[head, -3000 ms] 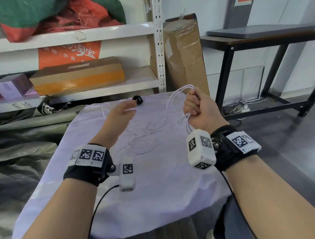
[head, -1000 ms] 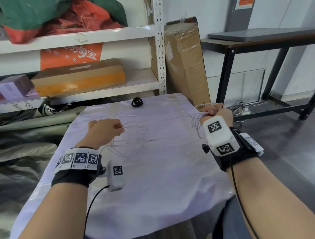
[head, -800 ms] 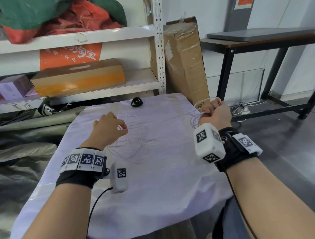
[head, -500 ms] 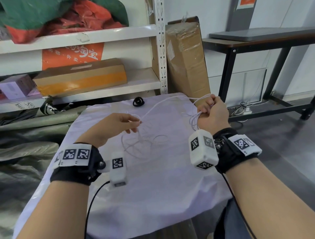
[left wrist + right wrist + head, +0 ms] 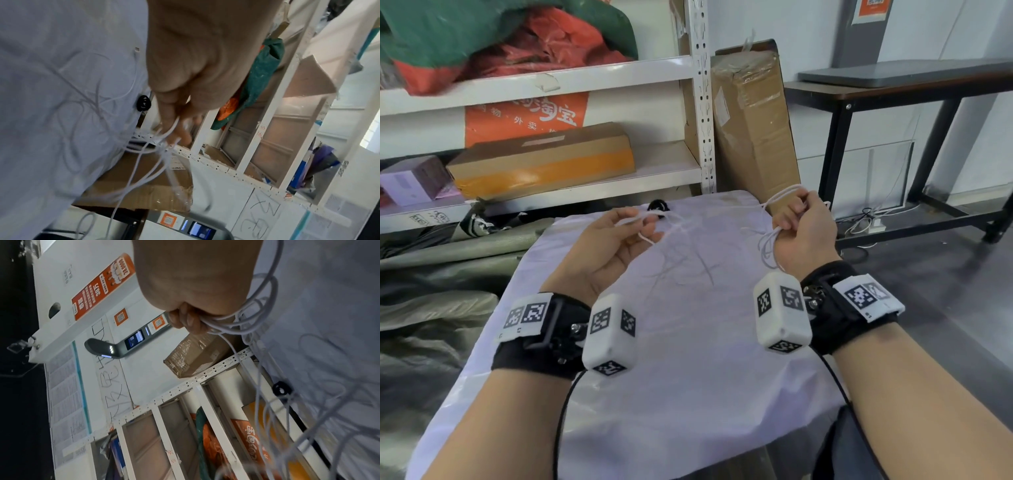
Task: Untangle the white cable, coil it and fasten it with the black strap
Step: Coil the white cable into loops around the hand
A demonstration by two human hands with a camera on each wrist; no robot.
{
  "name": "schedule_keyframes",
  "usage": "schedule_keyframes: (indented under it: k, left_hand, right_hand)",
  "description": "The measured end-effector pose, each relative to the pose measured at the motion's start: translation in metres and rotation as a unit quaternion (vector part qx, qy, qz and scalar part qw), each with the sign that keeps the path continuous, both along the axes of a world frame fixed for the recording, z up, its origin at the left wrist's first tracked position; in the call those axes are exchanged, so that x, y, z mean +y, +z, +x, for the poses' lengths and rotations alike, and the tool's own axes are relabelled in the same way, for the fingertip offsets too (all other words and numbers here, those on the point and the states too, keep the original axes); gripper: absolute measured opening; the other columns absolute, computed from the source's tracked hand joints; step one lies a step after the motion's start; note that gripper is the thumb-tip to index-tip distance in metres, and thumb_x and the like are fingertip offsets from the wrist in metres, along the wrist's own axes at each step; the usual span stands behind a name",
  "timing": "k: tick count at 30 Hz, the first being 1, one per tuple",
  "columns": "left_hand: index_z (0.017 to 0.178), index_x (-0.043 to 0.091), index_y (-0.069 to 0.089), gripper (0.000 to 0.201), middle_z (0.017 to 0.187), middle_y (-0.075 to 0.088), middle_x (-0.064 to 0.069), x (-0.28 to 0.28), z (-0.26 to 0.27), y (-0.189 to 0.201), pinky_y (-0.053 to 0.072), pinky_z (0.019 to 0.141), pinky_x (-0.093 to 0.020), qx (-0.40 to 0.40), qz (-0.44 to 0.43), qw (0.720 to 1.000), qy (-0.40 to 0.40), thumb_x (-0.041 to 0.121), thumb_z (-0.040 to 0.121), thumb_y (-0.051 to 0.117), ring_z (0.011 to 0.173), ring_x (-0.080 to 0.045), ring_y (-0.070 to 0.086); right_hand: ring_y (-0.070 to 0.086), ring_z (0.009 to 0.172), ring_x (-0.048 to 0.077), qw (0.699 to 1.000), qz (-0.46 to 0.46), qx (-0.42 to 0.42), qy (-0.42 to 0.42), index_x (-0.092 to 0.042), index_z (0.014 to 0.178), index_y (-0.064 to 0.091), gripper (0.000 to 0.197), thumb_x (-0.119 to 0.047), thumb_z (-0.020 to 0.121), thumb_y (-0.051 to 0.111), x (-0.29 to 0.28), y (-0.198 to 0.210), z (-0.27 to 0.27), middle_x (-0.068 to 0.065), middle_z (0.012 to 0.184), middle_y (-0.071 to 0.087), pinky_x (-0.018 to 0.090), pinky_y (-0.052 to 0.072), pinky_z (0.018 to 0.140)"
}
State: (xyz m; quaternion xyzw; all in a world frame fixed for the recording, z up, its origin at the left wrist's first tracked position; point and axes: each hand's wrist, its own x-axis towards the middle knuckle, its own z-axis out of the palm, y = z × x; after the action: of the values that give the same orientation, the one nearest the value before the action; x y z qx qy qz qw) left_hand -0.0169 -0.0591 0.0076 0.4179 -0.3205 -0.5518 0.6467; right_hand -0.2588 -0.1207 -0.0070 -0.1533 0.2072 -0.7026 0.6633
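Note:
The thin white cable (image 5: pixel 767 246) runs between my two hands above the white-covered table (image 5: pixel 688 359). My right hand (image 5: pixel 791 212) is a fist that grips several loops of it at the table's far right corner; the loops (image 5: pixel 257 313) hang below the fist. My left hand (image 5: pixel 650 222) is raised, palm turned up, and pinches loose strands (image 5: pixel 144 162) at its fingertips. The strands between the hands are blurred and off the cloth. The small black strap (image 5: pixel 659 206) lies on the table's far edge, just beyond my left fingertips, and also shows in both wrist views (image 5: pixel 143 103) (image 5: pixel 280 388).
A white shelf rack (image 5: pixel 698 102) with a flat cardboard box (image 5: pixel 541 161) stands behind the table. A tall taped carton (image 5: pixel 750 120) leans at the far right corner. A black table (image 5: pixel 893 89) is to the right, grey-green tarps (image 5: pixel 431 274) to the left.
My left hand has risen, turned palm up and moved toward the far edge, lifting the loose cable off the cloth. My right hand has come up from the table edge, still gripping its loops.

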Motion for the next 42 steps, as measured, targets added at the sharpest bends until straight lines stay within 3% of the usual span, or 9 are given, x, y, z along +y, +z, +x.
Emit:
schedule_keyframes:
  k: [6, 11, 13, 17, 22, 25, 28, 34, 42]
  left_hand:
    - [0.075, 0.004, 0.049, 0.028, 0.062, 0.063, -0.01, -0.009, 0.035, -0.001, 0.051, 0.048, -0.015, 0.162, 0.029, 0.98, 0.114, -0.002, 0.099, 0.037, 0.043, -0.011, 0.061]
    - [0.076, 0.009, 0.053, 0.028, 0.073, 0.056, -0.01, -0.007, 0.042, -0.022, 0.029, 0.036, -0.013, -0.235, 0.086, 0.965, 0.084, -0.003, 0.097, 0.039, 0.04, -0.007, 0.041]
    - [0.075, 0.011, 0.052, 0.026, 0.076, 0.056, -0.012, -0.009, 0.048, -0.023, 0.033, 0.041, -0.016, -0.282, 0.078, 0.949, 0.115, 0.003, 0.097, 0.041, 0.044, -0.011, 0.045]
    - [0.074, 0.017, 0.045, 0.032, 0.07, 0.046, -0.005, -0.01, 0.061, -0.028, 0.036, 0.047, -0.017, -0.203, 0.093, 0.949, 0.222, 0.003, 0.1, 0.032, 0.048, -0.011, 0.047]
    - [0.08, 0.008, 0.047, 0.032, 0.078, 0.052, -0.01, -0.008, 0.069, -0.024, 0.057, 0.058, -0.023, 0.119, 0.049, 0.937, 0.326, -0.004, 0.099, 0.025, 0.056, -0.016, 0.06]
    - [0.08, 0.005, 0.052, 0.027, 0.074, 0.062, -0.011, -0.007, 0.056, -0.02, 0.06, 0.067, -0.025, 0.101, 0.01, 0.952, 0.291, -0.006, 0.098, 0.035, 0.059, -0.016, 0.067]
    - [0.094, 0.008, 0.061, 0.017, 0.081, 0.064, -0.004, -0.006, 0.042, -0.016, 0.054, 0.056, -0.016, -0.064, 0.01, 0.978, 0.198, 0.004, 0.099, 0.044, 0.054, -0.009, 0.067]
    - [0.12, 0.012, 0.055, 0.027, 0.099, 0.065, 0.002, -0.005, 0.019, -0.015, 0.042, 0.045, -0.011, -0.361, -0.003, 0.929, 0.086, 0.003, 0.099, 0.04, 0.045, -0.002, 0.057]
    - [0.106, 0.015, 0.059, 0.016, 0.105, 0.07, -0.001, 0.002, 0.001, -0.005, 0.051, 0.057, -0.015, -0.294, 0.0, 0.956, -0.004, 0.008, 0.099, 0.046, 0.062, -0.009, 0.065]
  right_hand:
    - [0.024, 0.028, 0.006, 0.996, 0.069, -0.03, -0.052, -0.016, 0.068, 0.039, 0.035, -0.014, 0.102, 0.029, -0.004, -0.003, -0.007, -0.007, 0.037, 0.034, 0.017, 0.022, 0.03]
    - [0.023, 0.026, 0.006, 0.992, 0.074, -0.029, -0.099, -0.015, 0.069, 0.037, 0.033, -0.011, 0.1, 0.028, -0.006, 0.0, -0.014, -0.008, 0.033, 0.033, 0.017, 0.021, 0.029]
    - [0.023, 0.025, 0.006, 0.99, 0.078, -0.03, -0.11, -0.014, 0.069, 0.037, 0.033, -0.01, 0.1, 0.028, -0.006, 0.0, -0.016, -0.008, 0.033, 0.032, 0.017, 0.021, 0.029]
    - [0.023, 0.028, 0.007, 0.99, 0.08, -0.02, -0.114, -0.015, 0.068, 0.038, 0.032, -0.011, 0.099, 0.029, -0.002, -0.003, -0.01, -0.007, 0.035, 0.033, 0.018, 0.021, 0.031]
    - [0.023, 0.029, 0.008, 0.987, 0.089, -0.006, -0.135, -0.014, 0.069, 0.04, 0.031, -0.01, 0.098, 0.03, -0.004, -0.002, -0.01, -0.006, 0.038, 0.033, 0.019, 0.022, 0.031]
    - [0.023, 0.029, 0.008, 0.986, 0.091, 0.006, -0.14, -0.014, 0.067, 0.039, 0.031, -0.008, 0.096, 0.033, -0.005, -0.003, -0.011, -0.006, 0.039, 0.032, 0.019, 0.022, 0.032]
    - [0.022, 0.03, 0.008, 0.991, 0.082, 0.011, -0.105, -0.015, 0.064, 0.038, 0.032, -0.008, 0.096, 0.036, -0.002, -0.002, -0.01, -0.007, 0.038, 0.032, 0.019, 0.021, 0.034]
    - [0.021, 0.033, 0.007, 0.998, 0.016, 0.055, -0.005, -0.017, 0.066, 0.04, 0.036, -0.012, 0.1, 0.03, -0.002, -0.004, 0.001, -0.007, 0.041, 0.033, 0.018, 0.02, 0.034]
    - [0.023, 0.034, 0.005, 0.978, -0.04, 0.163, 0.12, -0.014, 0.071, 0.046, 0.032, -0.015, 0.101, 0.034, 0.007, -0.004, 0.021, -0.006, 0.045, 0.037, 0.016, 0.022, 0.032]
